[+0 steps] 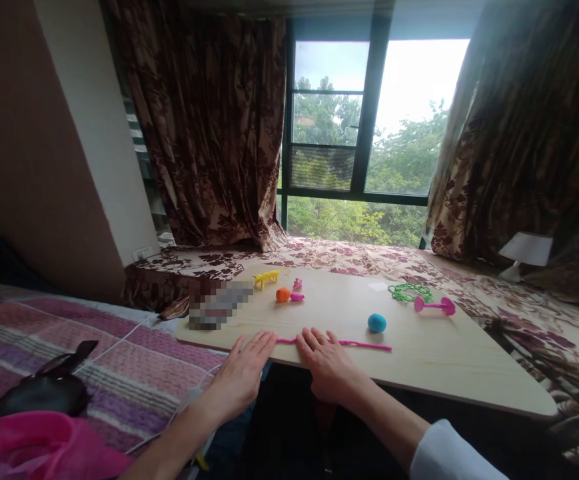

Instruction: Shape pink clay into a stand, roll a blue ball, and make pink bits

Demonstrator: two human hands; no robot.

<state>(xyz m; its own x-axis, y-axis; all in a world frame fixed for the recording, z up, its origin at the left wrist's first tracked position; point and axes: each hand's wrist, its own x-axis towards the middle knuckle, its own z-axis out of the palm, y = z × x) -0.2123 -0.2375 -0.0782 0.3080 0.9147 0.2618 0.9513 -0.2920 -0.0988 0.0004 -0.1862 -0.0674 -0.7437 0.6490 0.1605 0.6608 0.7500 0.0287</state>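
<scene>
A long thin strand of pink modelling clay [368, 345] lies along the near edge of the wooden table. My left hand [250, 363] rests flat at the strand's left end, fingers stretched out and close together. Flat on the strand's middle is my right hand [326, 360], palm down with its fingers extended, hiding the part beneath. Just beyond my right hand sits a blue clay ball [376, 323]. An orange lump [283, 295] touches a small pink piece [297, 297] farther back, near a little pink figure [298, 284].
On the light table [459, 360] stand a yellow animal-like figure [266, 278], a green stringy coil [404, 291] and a pink dumbbell-shaped piece [435, 306]. A blurred-out flat object [222, 307] lies at the left. Beside the table is a bed [144, 360] with a black bag [49, 390].
</scene>
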